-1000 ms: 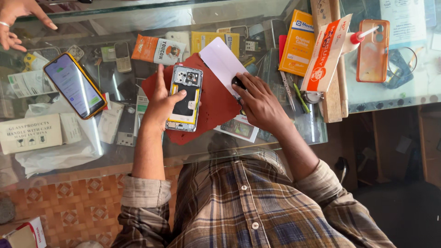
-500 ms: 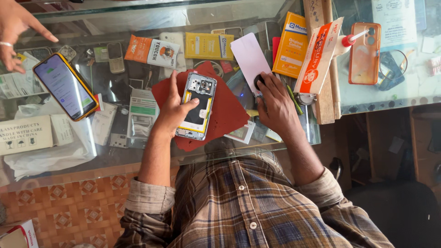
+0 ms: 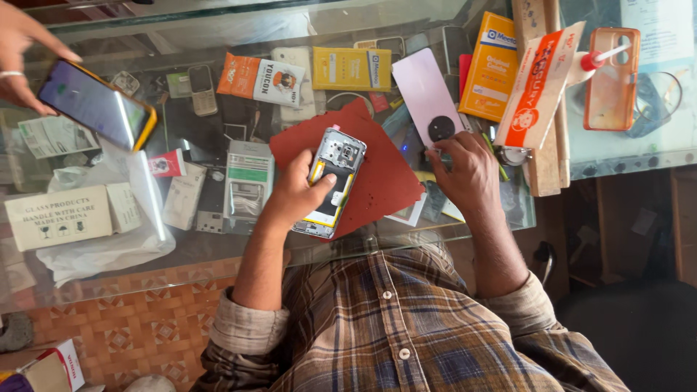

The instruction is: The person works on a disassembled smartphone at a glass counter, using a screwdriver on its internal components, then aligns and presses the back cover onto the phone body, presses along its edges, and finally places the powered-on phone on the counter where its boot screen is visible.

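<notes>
Both hands work over a glass counter. L hand (image 3: 294,192) grips an opened phone (image 3: 332,181), back cover off, internals up, yellowish strip along one edge; fingers wrap its left side, thumb presses across the middle. Phone lies tilted on a dark red mat (image 3: 381,170), lower end sticking past the mat's near edge. R hand (image 3: 468,170) lies palm down just right of the mat, fingertips pinching the near end of a pale lilac back cover (image 3: 425,91) w/ a round black camera ring; cover stretches away from the fingers, flat on the glass. So phone & its cover sit near each other, mat corner between them.

Glass counter (image 3: 218,250) is see-through, shelf below crammed w/ small boxes, old handsets, chargers. On top: orange box (image 3: 494,65) and orange-white packet (image 3: 537,83) right of the cover, wooden strip (image 3: 541,156) beside those, orange clear phone case (image 3: 612,76) further right. Far left, another person's hand (image 3: 22,51) holds a lit phone in an orange case (image 3: 96,104). White carton (image 3: 58,216) on plastic wrap, near left. Floor below: patterned orange tiles (image 3: 123,319). Person wears a plaid shirt (image 3: 406,327), cuffs rolled.
</notes>
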